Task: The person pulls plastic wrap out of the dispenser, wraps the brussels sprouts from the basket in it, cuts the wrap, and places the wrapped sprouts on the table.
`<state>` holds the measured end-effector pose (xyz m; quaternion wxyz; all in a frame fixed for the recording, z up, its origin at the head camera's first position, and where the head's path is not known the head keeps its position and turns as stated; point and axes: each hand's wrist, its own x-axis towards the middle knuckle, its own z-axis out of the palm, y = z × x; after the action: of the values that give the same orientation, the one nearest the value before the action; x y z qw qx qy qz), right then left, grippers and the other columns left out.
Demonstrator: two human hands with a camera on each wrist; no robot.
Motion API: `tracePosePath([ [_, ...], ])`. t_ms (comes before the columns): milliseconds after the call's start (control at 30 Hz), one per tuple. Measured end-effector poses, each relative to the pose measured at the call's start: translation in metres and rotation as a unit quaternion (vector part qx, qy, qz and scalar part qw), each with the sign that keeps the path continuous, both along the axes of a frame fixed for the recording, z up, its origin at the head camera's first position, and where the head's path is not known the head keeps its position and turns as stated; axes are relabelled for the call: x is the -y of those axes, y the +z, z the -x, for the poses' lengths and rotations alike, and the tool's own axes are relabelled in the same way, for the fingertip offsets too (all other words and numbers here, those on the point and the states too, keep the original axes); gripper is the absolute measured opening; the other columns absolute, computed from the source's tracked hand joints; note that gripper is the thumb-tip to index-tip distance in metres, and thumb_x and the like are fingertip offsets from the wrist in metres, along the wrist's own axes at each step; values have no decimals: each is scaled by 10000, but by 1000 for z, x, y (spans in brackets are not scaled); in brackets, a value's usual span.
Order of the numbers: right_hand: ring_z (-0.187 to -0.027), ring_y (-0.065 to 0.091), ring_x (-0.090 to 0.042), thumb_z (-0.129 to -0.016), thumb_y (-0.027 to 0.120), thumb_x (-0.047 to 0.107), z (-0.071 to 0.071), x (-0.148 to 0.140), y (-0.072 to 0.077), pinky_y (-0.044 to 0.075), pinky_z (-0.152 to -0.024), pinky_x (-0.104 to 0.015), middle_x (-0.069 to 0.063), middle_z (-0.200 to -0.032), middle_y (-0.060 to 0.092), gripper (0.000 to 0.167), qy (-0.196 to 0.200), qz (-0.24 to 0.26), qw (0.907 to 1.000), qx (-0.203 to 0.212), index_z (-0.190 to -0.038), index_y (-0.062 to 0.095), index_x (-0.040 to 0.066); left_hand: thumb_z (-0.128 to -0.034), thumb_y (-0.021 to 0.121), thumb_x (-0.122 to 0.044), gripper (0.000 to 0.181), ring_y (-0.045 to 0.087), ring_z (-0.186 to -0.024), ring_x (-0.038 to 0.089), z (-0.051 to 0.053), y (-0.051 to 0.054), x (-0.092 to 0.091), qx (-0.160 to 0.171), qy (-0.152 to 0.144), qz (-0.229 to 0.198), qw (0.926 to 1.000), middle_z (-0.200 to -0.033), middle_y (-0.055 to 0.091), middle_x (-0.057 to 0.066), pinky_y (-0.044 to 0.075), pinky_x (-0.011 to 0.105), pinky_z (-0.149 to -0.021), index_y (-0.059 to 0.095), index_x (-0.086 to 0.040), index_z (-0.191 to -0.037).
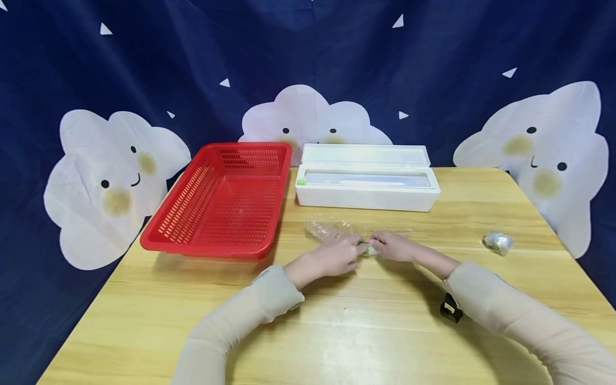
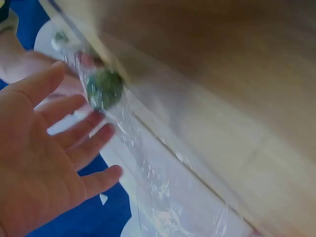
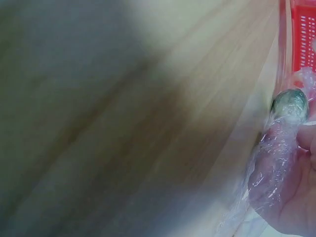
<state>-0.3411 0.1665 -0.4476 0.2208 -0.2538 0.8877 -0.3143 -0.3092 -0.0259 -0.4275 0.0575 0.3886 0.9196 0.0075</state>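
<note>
Between the two hands is a small, round green thing point(image 2: 104, 89) in clear plastic wrap point(image 3: 271, 170); its exact kind cannot be told. My left hand point(image 1: 338, 254) is beside it, and in the left wrist view its fingers are spread and loosely bent, with the fingertips close to the wrap. The right hand point(image 1: 395, 246) holds the wrapped green thing at its other side, fingers curled; in the right wrist view film lies across its palm. Crumpled film point(image 1: 323, 230) trails on the table behind the left hand.
A red perforated basket point(image 1: 276, 214) stands at the left of the wooden table point(image 1: 346, 342). At the back, a white cling film box point(image 1: 366, 199) has its lid raised and a green slider at its left end. A shiny wrapped bundle point(image 1: 498, 243) lies to the right.
</note>
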Motion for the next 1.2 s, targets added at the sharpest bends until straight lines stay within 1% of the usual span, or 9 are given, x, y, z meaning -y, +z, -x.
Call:
tracePosePath([
  [200,-516,388,-113,-985,349,121,6,0,2,371,-526,-269,-1,-594,453,252,3,-59,9999,-144,-872,544,8,-886,577,-314,591,381,-1283,252,5,0,-7,96,7,244,9997,-1411,381,112,315,518,-1003,361,-104,-1393],
  [333,-587,490,-140,-964,421,138,5,-3,5,439,-576,-312,-37,-685,563,239,7,-259,9928,-1166,-938,603,-15,-882,580,-311,624,393,-1272,275,10,1,-11,304,73,265,9992,-1417,369,122,303,531,-1004,327,-85,-1407],
  [467,-744,593,-220,-856,617,162,0,-5,9,495,-710,-391,-102,-856,640,238,209,-378,9559,-2905,-1003,623,-26,-863,604,-312,639,492,-1185,264,17,1,-14,276,81,309,9991,-1382,419,114,378,468,-973,344,-81,-1399],
  [533,-801,614,-270,-771,710,159,-2,-4,9,501,-734,-425,-138,-920,650,318,385,-330,9363,-3476,-1017,620,-22,-858,614,-310,631,508,-1166,262,21,2,-15,318,89,330,9989,-1376,429,112,400,434,-962,363,-83,-1390],
  [600,-823,623,-287,-707,761,137,-4,-3,10,508,-734,-427,-144,-955,654,393,542,-224,9274,-3695,-1036,610,-17,-856,619,-299,619,505,-1170,260,25,3,-17,416,115,337,9985,-1376,431,109,406,402,-963,377,-74,-1380],
  [667,-807,634,-288,-680,775,101,-5,-1,9,522,-702,-398,-150,-953,660,458,588,-116,9267,-3709,-1071,579,-34,-855,621,-297,616,483,-1194,262,29,4,-18,556,160,352,9977,-1379,429,104,388,387,-983,381,-63,-1372],
  [833,-734,645,-278,-676,766,48,-4,1,7,532,-625,-334,-167,-888,661,494,261,9,9399,-3406,-1087,512,-54,-853,618,-328,726,410,-1261,257,37,1,-20,891,434,320,9946,-1439,349,64,323,409,-1031,260,-66,-1427],
  [1033,-744,645,-252,-704,749,73,3,6,3,527,-644,-336,-123,-875,666,303,36,-125,9524,-3047,-948,584,0,-850,612,-362,824,373,-1284,246,42,-6,-18,1204,701,92,9902,-1444,338,80,293,412,-1048,136,-80,-1461],
  [1200,-715,641,-222,-747,710,58,8,8,1,526,-632,-301,-119,-831,670,198,-60,-80,9585,-2850,-910,619,-8,-861,589,-390,827,304,-1326,250,39,-8,-14,1187,726,8,9903,-1481,258,83,250,450,-1064,122,-61,-1459],
])
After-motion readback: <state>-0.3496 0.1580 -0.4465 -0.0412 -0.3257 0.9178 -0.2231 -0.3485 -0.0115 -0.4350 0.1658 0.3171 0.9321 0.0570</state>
